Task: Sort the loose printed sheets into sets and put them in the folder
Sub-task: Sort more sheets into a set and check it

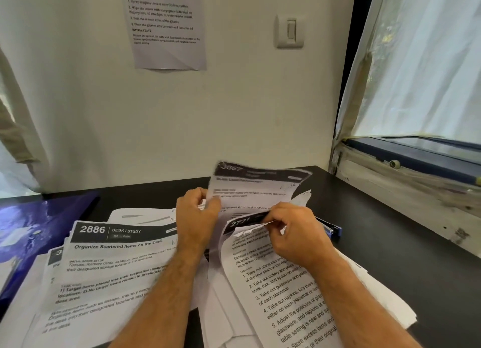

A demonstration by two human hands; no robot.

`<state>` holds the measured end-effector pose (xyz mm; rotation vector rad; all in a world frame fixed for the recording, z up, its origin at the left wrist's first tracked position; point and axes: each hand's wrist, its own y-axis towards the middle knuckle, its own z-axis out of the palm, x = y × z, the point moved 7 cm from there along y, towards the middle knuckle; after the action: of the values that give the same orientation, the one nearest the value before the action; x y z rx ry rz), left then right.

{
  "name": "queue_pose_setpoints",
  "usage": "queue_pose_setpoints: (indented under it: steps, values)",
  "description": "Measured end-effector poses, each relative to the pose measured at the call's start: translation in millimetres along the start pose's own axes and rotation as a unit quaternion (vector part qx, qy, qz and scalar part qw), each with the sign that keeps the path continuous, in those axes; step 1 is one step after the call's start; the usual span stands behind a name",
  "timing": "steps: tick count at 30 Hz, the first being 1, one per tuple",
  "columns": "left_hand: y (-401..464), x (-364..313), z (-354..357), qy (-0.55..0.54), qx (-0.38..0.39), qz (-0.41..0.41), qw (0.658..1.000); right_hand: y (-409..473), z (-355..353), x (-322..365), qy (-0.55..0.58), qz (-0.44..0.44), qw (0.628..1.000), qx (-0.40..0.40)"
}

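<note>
The left hand [199, 215] pinches the near edge of a lifted sheet [256, 189], thumb and fingers curled on the paper so that it stands up off the pile with its dark header tipped toward the wall, apparently to keep it apart from the ones beneath while they are read; the right hand [294, 233] has its fingertips curled on the upper edge of the sheet headed 2721 [281, 277], curling that edge upward, probably to separate it from the stack under it; both sheets belong to the right-hand heap, which lies fanned and uneven on the dark worktop [390, 243]; just left of it a second heap is topped by the sheet numbered 2886 [114, 259], lying flat, which looks like a set already begun; the blue folder [33, 230] lies at the far left, partly under that heap's edge, with no sheet visibly inside it; so the sorting seems to be midway and the filing not yet started; a blue stapler [330, 229] peeks from behind the right hand; a printed notice [166, 27] hangs on the wall.
</note>
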<state>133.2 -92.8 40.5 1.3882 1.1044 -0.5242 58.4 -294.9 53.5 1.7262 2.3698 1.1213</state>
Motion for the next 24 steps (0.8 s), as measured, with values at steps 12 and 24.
queue_pose_setpoints:
  steps: [12, 24]
  values:
    - [-8, -25, 19, 0.002, 0.056, 0.092, 0.994, 4, 3, -4, -0.014, 0.028, 0.999, 0.019]
    - [-4, -11, 8, -0.034, 0.003, 0.042, 0.999, 4, -3, 0, -0.008, 0.013, 0.999, -0.038]
